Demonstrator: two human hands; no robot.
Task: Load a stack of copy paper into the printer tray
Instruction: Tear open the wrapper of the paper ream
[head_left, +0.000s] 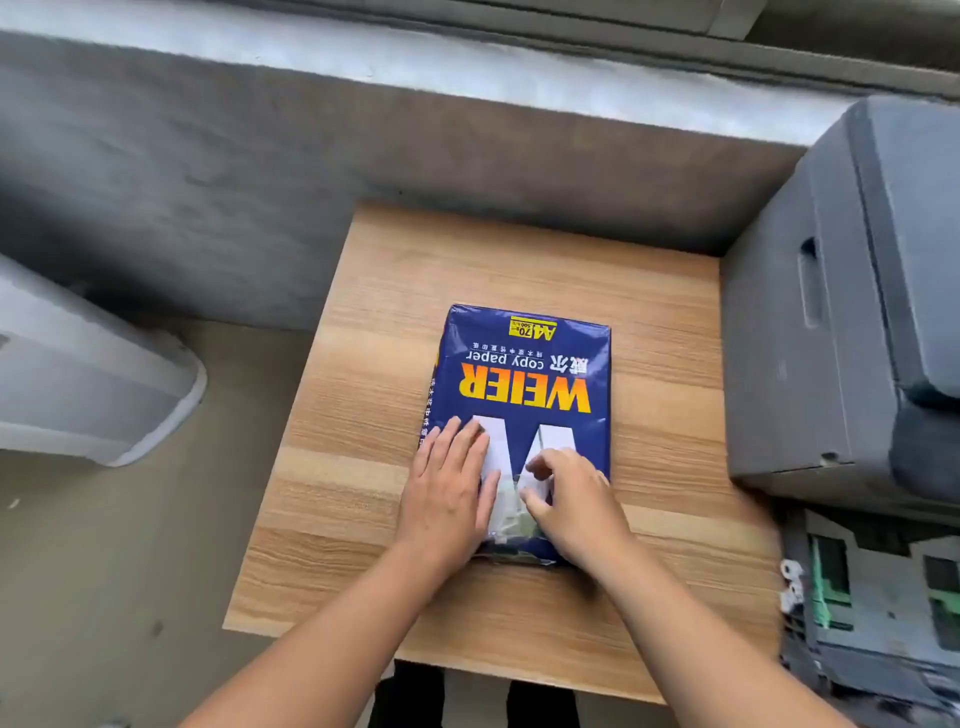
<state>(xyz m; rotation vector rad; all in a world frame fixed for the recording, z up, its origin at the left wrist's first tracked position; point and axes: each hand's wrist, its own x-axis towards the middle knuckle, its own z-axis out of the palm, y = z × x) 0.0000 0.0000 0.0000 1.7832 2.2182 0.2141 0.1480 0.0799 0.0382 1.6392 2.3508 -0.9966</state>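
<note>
A blue pack of copy paper (524, 374) with yellow lettering lies flat on a small wooden table (363, 519). My left hand (447, 488) rests flat on the pack's near left part, fingers spread. My right hand (571, 504) pinches the wrapper at the pack's near end, where the wrapping looks torn and crumpled. A dark grey printer (841, 312) stands at the right. Its pulled-out paper tray (872, 603), with green guides, sticks out at the lower right.
A grey concrete wall and ledge (260, 171) run behind the table. A light grey bin-like object (88, 374) sits on the floor at the left. Dark shoes or trouser legs (415, 696) show under the table's near edge.
</note>
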